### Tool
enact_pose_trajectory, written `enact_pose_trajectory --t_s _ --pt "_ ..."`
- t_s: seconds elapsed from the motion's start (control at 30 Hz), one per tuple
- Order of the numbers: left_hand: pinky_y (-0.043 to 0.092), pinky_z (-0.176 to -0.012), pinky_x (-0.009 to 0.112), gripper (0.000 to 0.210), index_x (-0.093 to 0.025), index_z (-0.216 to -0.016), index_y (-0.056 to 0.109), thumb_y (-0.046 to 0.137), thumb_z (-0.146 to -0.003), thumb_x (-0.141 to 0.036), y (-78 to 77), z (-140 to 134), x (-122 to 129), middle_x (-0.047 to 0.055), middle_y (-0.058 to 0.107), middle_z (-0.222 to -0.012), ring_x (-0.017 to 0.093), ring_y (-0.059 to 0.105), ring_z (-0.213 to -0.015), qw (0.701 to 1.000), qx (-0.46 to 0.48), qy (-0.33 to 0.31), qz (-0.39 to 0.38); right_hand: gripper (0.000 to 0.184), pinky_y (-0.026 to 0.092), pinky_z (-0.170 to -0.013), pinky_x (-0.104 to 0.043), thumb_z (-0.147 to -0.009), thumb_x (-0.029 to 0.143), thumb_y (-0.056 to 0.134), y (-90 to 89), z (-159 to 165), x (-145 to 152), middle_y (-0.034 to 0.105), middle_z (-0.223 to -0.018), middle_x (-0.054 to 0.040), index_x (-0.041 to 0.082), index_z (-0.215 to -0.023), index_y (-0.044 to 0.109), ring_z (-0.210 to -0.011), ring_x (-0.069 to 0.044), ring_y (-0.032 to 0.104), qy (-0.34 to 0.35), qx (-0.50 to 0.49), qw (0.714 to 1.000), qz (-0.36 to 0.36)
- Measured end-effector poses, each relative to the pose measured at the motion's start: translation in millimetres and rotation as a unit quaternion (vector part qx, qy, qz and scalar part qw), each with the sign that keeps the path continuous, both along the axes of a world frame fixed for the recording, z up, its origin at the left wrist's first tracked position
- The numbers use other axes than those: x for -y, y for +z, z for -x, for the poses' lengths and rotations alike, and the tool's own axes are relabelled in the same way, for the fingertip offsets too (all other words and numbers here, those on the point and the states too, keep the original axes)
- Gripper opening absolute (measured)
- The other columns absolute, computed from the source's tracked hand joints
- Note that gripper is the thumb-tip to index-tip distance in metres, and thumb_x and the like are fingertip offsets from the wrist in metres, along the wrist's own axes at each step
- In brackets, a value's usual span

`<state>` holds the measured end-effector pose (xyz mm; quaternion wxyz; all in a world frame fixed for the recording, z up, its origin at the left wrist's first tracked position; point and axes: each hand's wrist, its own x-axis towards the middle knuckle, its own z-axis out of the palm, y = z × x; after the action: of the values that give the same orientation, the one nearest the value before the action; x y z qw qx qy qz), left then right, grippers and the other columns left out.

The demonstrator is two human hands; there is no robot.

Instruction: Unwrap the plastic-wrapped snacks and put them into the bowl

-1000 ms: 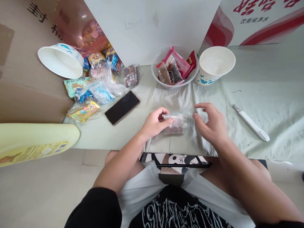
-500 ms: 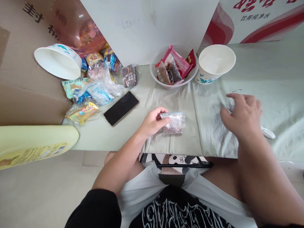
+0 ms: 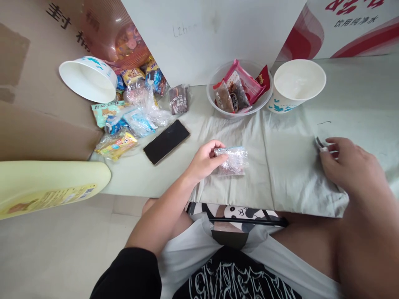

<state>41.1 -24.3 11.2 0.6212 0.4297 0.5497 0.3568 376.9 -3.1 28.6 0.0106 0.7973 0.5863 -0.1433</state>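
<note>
Near the front of the cloth, my left hand (image 3: 207,160) pinches the left side of a clear plastic snack packet (image 3: 233,161). Crinkled, shiny wrap covers the packet, and something reddish-brown shows through its lower part. Off to the right, my right hand (image 3: 352,164) is closed on a small tool (image 3: 319,142) with a dark narrow tip and a bit of white by the thumb. The rest of the tool is hidden in the fingers, so its kind is unclear. A black phone (image 3: 166,142) lies left of my left hand.
Behind the packet stand a clear plastic bowl (image 3: 240,113) of wrapped snacks and a white paper tub (image 3: 299,85). Several snack packets (image 3: 137,118) are heaped at left beside a tipped paper tub (image 3: 89,79). Cardboard boxes (image 3: 215,37) line the back; a yellow container (image 3: 52,187) is front left.
My right hand has moved right and closed on the dark-tipped tool; before, its fingers were apart over the cloth. My left hand keeps its grip on the packet. The view has shifted slightly.
</note>
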Motion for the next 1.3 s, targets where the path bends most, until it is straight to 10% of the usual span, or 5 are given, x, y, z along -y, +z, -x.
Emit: enact_pose_trajectory --t_s 0.17,0.33,0.7,1.3 --pt "0.043 -0.058 0.023 0.029 -0.020 -0.087 0.063 0.080 -0.068 -0.034 -4.8 1 -2 -0.003 0.058 -0.073 0.010 0.051 -0.062 0.995 -0.004 0.078 -0.054 0.035 0.053 -0.089 -0.043 -0.085 0.026 0.054 10.1 28 4 0.075 -0.099 -0.0137 0.021 -0.117 0.069 -0.094 -0.027 0.071 -0.002 -0.164 0.984 -0.068" --pt "0.048 -0.059 0.023 0.039 -0.022 -0.091 0.063 0.084 -0.070 -0.046 -15.0 -7 -6 0.000 0.064 -0.082 0.010 0.057 -0.065 0.971 0.016 0.187 -0.146 0.038 0.053 -0.064 -0.034 -0.096 0.043 0.047 0.0 64 21 0.069 -0.089 -0.0058 0.021 -0.124 0.059 -0.066 -0.017 0.064 0.073 -0.410 0.906 -0.070" --pt "0.051 -0.059 0.023 0.039 -0.021 -0.092 0.064 0.079 -0.080 -0.054 -22.2 -34 -1 0.001 0.068 -0.082 0.013 0.065 -0.070 0.959 -0.095 0.126 -0.235 0.032 0.046 -0.053 -0.025 -0.101 0.048 0.045 2.6 101 37 0.061 -0.072 0.0015 0.020 -0.103 0.060 -0.052 -0.010 0.056 0.158 -0.563 0.807 0.083" --pt "0.053 -0.062 0.023 0.025 -0.021 -0.095 0.062 0.073 -0.086 -0.041 -21.0 -30 3 0.002 0.070 -0.088 0.014 0.067 -0.078 0.943 -0.146 0.079 -0.289 0.029 0.041 -0.048 -0.024 -0.097 0.045 0.050 3.8 103 40 0.061 -0.065 0.0020 0.020 -0.088 0.061 -0.047 -0.009 0.052 0.100 -0.547 0.829 0.060"
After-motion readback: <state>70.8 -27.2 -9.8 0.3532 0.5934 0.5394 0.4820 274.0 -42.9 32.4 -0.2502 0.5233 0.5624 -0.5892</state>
